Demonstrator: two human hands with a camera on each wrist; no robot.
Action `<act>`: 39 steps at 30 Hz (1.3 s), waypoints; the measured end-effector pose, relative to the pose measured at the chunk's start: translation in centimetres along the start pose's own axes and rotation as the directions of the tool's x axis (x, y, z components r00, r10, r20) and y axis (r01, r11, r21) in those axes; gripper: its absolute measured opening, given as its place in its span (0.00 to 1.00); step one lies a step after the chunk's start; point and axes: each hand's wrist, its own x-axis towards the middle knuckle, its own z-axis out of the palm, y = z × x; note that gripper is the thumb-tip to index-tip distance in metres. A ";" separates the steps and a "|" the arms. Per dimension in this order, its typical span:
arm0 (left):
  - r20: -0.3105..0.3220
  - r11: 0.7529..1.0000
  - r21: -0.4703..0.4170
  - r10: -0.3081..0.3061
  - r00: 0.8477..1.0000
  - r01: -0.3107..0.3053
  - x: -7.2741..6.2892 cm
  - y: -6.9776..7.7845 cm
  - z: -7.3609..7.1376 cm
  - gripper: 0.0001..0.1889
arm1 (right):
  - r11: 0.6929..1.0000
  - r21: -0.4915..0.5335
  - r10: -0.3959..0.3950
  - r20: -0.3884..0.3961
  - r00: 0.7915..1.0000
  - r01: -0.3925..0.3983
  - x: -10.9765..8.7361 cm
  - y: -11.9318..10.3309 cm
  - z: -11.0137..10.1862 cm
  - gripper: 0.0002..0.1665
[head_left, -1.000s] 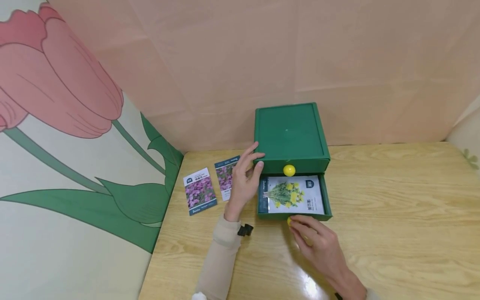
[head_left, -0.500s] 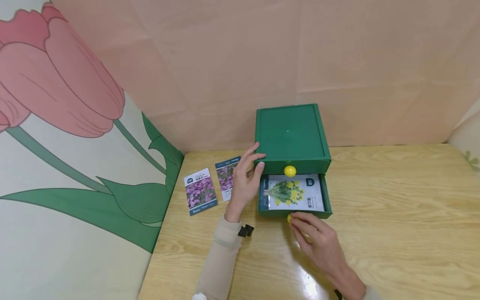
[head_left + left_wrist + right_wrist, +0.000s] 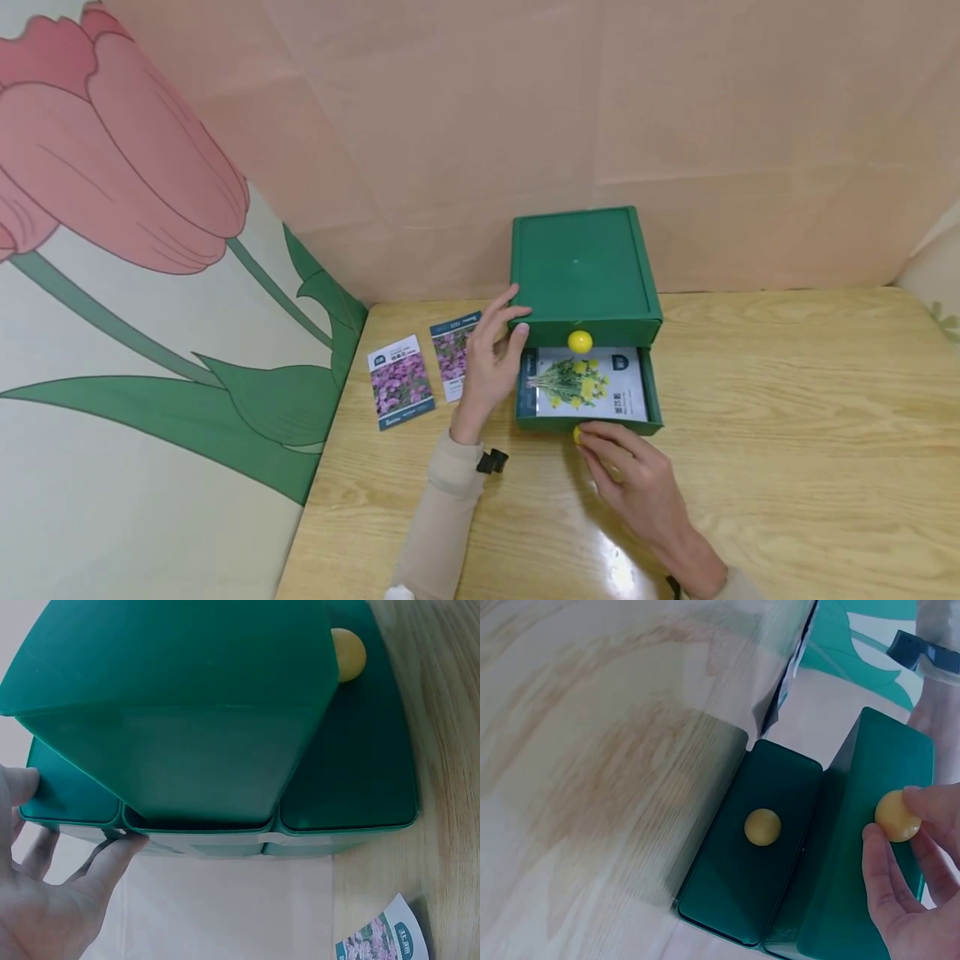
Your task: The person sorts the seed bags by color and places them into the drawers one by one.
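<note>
A green drawer cabinet (image 3: 577, 258) stands against the back with its middle drawer (image 3: 655, 392) pulled out. Inside that drawer lies a seed packet (image 3: 630, 392) printed with yellow flowers. My right hand (image 3: 637, 487) pinches the drawer's yellow knob (image 3: 895, 816) between thumb and fingers. My left hand (image 3: 489, 367) rests against the cabinet's left front corner, its fingers spread and mostly straight. In the left wrist view its thumb touches the top drawer's front (image 3: 71, 791), and a finger lies along the cabinet side. The bottom drawer (image 3: 742, 877) is closed in the right wrist view.
Two packets with purple flowers lie left of the cabinet: one packet (image 3: 401, 383) in full view, the other packet (image 3: 450, 354) partly behind my left hand. The wooden table (image 3: 787, 433) extends to the right. A tulip-painted panel (image 3: 150, 350) borders the left side.
The middle drawer has slid slightly inward, with the yellow-flower packet in it and my right hand on its knob. My left hand stays in place.
</note>
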 end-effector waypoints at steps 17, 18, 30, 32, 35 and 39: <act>0.003 0.998 0.039 0.038 0.999 -0.038 -0.2 -1.6 0.1 0.14 | 0.999 0.034 0.029 -0.015 0.999 -0.028 0.2 0.3 0.3 0.09; 0.003 0.998 0.042 0.038 0.999 -0.039 -0.2 -1.6 0.1 0.14 | 0.999 0.038 0.028 -0.017 0.999 -0.027 0.2 0.3 0.3 0.09; -0.011 0.998 0.045 0.035 0.999 -0.034 -0.1 -1.6 0.2 0.13 | 0.999 0.035 0.029 -0.020 0.999 -0.028 0.8 0.6 0.6 0.23; -0.014 0.999 0.038 0.039 0.999 -0.038 -0.1 -1.5 0.3 0.14 | 0.999 0.035 0.029 -0.020 0.999 -0.028 0.8 0.6 0.6 0.22; -0.015 0.999 0.033 0.040 0.999 -0.040 -0.1 -1.5 0.2 0.14 | 0.999 0.036 0.024 -0.024 0.999 -0.023 0.8 0.7 0.6 0.21; -0.008 0.999 0.039 0.033 0.999 -0.032 -0.1 -1.6 0.2 0.13 | 0.999 0.028 0.019 -0.023 1.000 -0.019 0.9 0.8 0.7 0.21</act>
